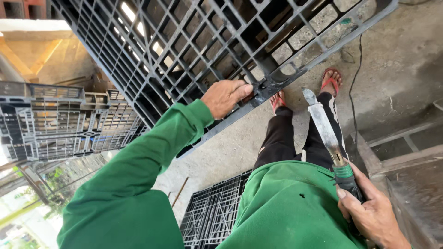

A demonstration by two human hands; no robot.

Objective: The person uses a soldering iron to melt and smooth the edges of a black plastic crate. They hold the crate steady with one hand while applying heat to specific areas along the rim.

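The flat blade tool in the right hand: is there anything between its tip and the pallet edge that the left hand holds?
Nothing visible: only open air separates the blade tool from the black pallet.

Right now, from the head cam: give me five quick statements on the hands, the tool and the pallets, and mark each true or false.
1. The left hand grips the edge of the tilted black plastic pallet. True.
2. The right hand holds a hammer. False: it holds a flat-bladed metal tool by its dark handle, with a green band near the blade.
3. The blade touches the tilted pallet. False: it points up, apart from the pallet edge.
4. Another black pallet lies flat on the concrete floor. True.
5. The person wears blue sleeves. False: the left sleeve is green.
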